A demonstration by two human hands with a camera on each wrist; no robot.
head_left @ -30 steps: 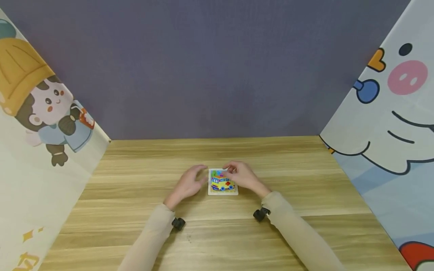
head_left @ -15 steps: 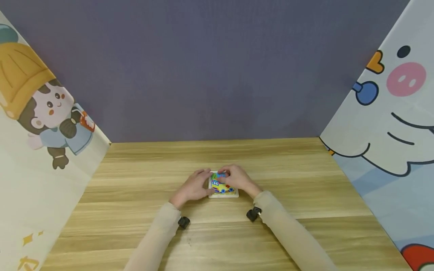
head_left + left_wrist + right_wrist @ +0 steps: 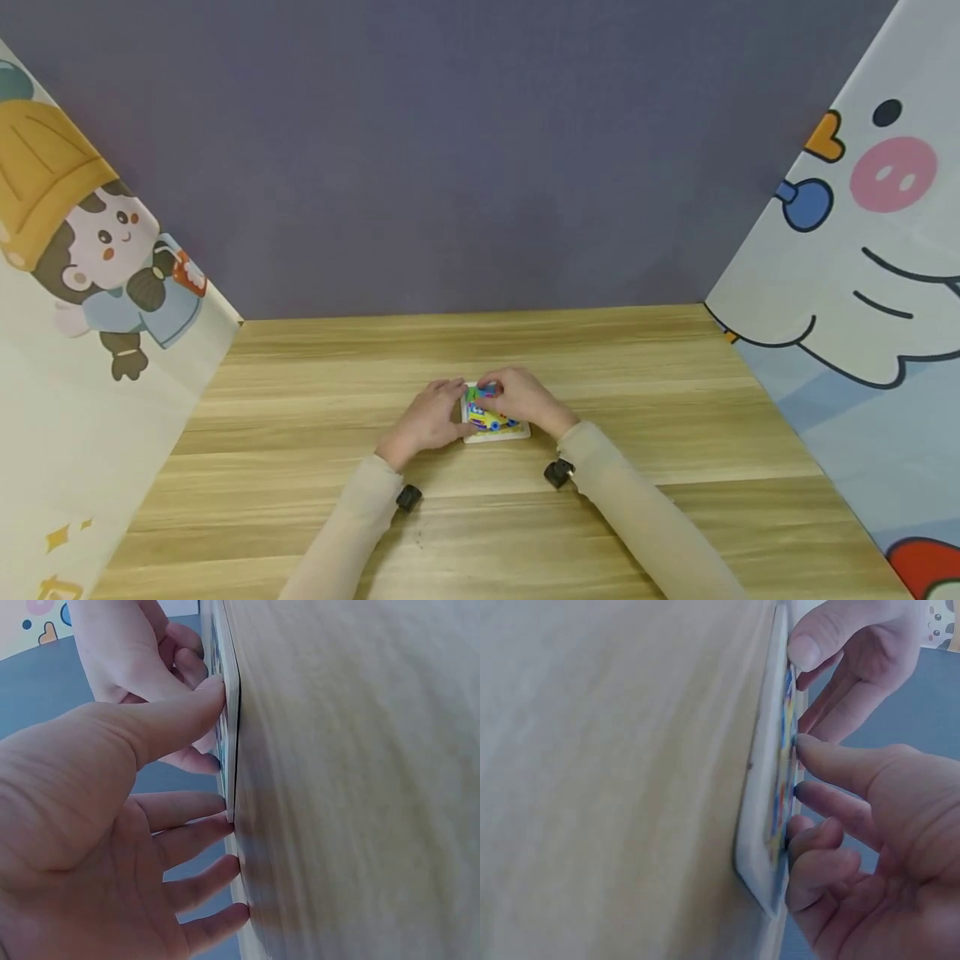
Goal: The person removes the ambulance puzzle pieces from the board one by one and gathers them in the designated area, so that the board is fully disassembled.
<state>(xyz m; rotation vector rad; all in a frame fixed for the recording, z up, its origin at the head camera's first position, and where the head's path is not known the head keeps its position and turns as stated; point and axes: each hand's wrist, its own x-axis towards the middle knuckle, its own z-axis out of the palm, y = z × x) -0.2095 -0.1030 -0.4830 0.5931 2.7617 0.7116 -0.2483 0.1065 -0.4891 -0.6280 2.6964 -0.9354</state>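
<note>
A small square picture puzzle (image 3: 498,435) with a white rim and a yellow vehicle lies on the wooden table. At its left side is my left hand (image 3: 429,421). In the left wrist view, that thumb (image 3: 191,709) presses on the board's rim; the fingers extend fairly straight, touching the far corner and tabletop. Above the picture's upper part, my right hand (image 3: 527,400) pinches a small blue-purple puzzle piece (image 3: 491,390), largely covered by the fingers. The right wrist view has the right thumb (image 3: 840,761) and index tips against the picture, the other fingers curled.
The wooden table (image 3: 480,533) extends around the puzzle on all sides. A dark grey panel (image 3: 465,167) stands behind it. Side panels printed with cartoons (image 3: 892,175) flank the table. A small black camera is strapped to each wrist.
My left hand has come in from the left to touch the board, which now sits slightly turned. My right hand has shifted a little left and lower, onto the picture.
</note>
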